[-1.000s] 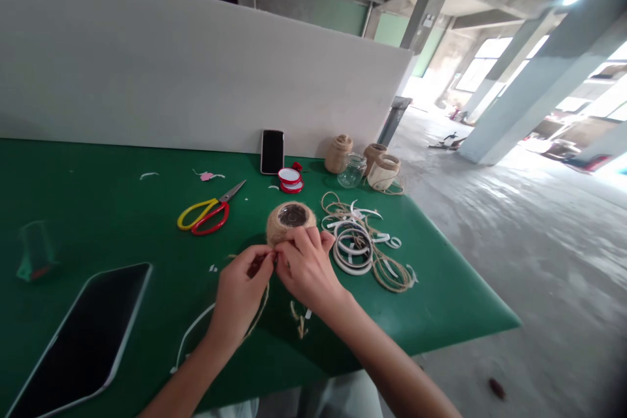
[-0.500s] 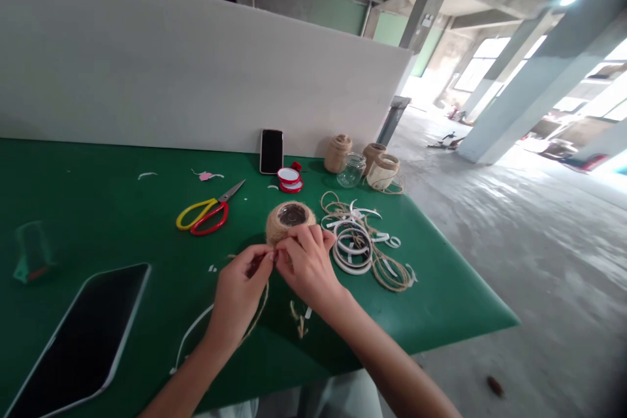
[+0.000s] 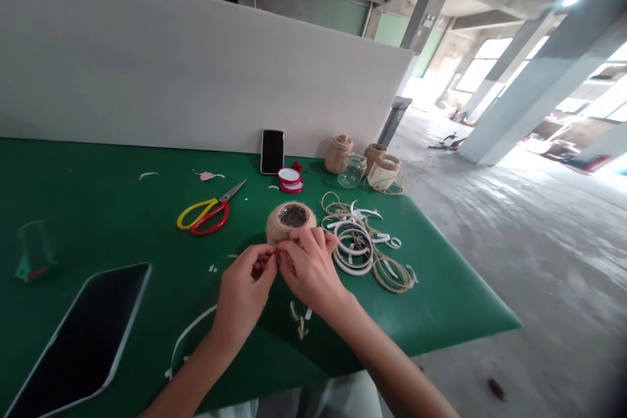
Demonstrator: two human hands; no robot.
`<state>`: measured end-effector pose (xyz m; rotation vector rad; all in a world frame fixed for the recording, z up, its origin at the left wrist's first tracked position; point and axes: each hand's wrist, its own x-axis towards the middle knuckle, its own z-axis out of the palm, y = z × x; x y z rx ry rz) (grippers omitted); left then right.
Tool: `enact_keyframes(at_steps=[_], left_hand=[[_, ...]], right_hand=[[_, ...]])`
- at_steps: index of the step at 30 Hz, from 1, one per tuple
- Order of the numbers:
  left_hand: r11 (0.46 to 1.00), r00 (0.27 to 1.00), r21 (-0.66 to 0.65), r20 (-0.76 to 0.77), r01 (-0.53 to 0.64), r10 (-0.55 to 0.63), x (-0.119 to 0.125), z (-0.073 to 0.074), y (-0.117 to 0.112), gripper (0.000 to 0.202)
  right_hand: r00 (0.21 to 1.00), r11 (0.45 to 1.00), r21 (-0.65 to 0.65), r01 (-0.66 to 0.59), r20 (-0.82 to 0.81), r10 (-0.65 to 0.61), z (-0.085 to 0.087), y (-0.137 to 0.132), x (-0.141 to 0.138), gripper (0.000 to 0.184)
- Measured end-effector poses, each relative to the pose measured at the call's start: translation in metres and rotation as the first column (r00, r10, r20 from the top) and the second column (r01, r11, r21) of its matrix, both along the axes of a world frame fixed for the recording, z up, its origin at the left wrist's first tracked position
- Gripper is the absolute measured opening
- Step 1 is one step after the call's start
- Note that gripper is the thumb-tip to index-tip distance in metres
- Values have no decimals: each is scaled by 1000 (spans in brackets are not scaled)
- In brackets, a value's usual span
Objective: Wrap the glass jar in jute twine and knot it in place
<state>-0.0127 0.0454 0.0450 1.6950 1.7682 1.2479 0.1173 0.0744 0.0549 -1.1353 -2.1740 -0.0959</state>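
A jar wrapped in jute twine (image 3: 280, 225) stands on the green table, its round glass end facing up. At its near side my left hand (image 3: 247, 284) pinches with thumb and forefinger; a strand of twine ran from this hand a moment ago and is now hidden. Fingertips of my right hand (image 3: 311, 268) meet the left ones at the same spot, closed, with the other fingers bent against the jar's front. What lies between the right fingertips is too small to make out. Short twine scraps (image 3: 298, 323) lie just below the hands.
Scissors (image 3: 210, 214) lie left of the jar. Rolls of tape (image 3: 290, 179) and a phone (image 3: 272, 151) are behind it. To the right are white rings (image 3: 353, 248), coiled twine (image 3: 392, 277) and several jars (image 3: 351, 171). A tablet (image 3: 81, 339) occupies the near left.
Both hands stay at the jar's near side with only slight finger movement. The twine strand that hung below my left hand no longer shows.
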Motion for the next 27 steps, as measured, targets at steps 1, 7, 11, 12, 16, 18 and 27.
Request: enact_keyframes(at_steps=[1,7,11,12,16,18,27], left_hand=[[1000,1000,2,-1,2,-2,0,0,0,15],[1000,1000,25,-5,11,-11,0,1,-1,15],[1000,1000,17,-4,9,-9,1,1,-2,16],[1000,1000,14,-2,9,-9,1,1,-2,16],[999,1000,26,-5,19,-19,0,1,-2,15],[999,1000,36,-4,28,-28,0,0,-2,15],[996,999,85,-12,31,-30,0,-1,-2,14]], right_hand=[[1000,1000,1,-2,2,2,0,0,0,13],[1000,1000,14,1,7,-1,-1,0,-1,13],[1000,1000,21,6,8,-6,-1,0,-1,13],[1000,1000,22,4,5,-4,-1,0,-1,13],[1000,1000,31,-4,-8,4,-1,1,-1,13],[1000,999,38,-3,-5,3,-2,2,-1,12],[1000,999,35,-1,-21,1,-2,1,-3,10]])
